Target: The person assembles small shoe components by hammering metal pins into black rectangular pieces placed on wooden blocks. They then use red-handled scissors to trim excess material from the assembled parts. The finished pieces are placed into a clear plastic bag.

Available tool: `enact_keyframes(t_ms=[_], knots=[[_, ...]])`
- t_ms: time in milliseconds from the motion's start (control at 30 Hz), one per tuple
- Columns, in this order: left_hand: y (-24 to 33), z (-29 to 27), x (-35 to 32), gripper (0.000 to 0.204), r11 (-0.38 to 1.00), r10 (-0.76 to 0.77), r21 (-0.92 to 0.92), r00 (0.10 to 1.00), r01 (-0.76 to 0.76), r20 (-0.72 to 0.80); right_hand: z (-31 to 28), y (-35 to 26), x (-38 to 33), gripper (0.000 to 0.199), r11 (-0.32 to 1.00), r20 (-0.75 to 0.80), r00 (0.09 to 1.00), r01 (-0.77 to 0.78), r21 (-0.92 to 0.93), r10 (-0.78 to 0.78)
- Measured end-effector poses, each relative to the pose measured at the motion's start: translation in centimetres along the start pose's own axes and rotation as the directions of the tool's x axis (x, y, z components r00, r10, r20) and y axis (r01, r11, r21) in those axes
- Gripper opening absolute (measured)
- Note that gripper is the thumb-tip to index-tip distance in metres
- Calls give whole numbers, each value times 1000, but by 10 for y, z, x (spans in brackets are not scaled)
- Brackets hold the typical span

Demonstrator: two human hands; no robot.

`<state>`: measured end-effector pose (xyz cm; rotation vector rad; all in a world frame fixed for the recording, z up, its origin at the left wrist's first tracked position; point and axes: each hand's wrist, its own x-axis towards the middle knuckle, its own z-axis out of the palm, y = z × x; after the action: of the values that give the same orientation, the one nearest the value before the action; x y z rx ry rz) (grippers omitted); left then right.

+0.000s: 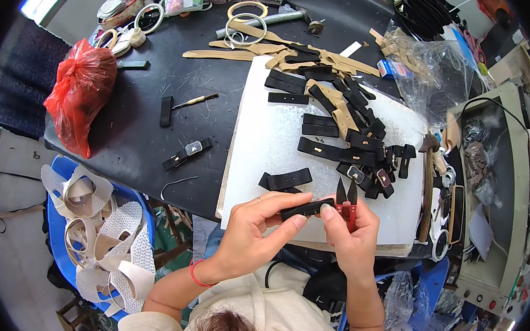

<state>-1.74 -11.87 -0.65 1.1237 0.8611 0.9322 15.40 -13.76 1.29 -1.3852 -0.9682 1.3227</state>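
Between both hands, over the near part of a white board [310, 219], is a short black strap [304, 211]. My left hand [257, 230] pinches it between thumb and fingers. With its thumb, my right hand [353, 234] presses the strap's right end. The same hand also grips red-handled thread snips [346, 206], whose dark blades point away from me and stand apart. Just beyond the fingers lies a folded black strap [289, 178]. Farther back, black and tan straps [336, 124] are heaped on the board, a few with buckles.
A black strap with a buckle [187, 153] and a thin-handled tool [195, 101] lie on the dark table [146, 172]. To the left are a red plastic bag [80, 95] and a blue bin [56, 211] of pale shoe uppers [119, 235]. A hammer [428, 178] lies right.
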Motion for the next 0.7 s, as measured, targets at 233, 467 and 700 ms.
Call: enact_keyframes(t_ms=[233,467,700], knots=[[-4,2,-3,27,984,-69,-168,997,63,-26,19,10,-15,10,999,-163,986,41,9,-39],[-7,-15,8,25,849,-251,-425,948,314,198,29,42,-21,26,671,-70,739,562,-483,-670],[4,-16,4,28,948,-186,-234,973,215,139,21,28,-9,30,585,86,732,604,-541,-676]])
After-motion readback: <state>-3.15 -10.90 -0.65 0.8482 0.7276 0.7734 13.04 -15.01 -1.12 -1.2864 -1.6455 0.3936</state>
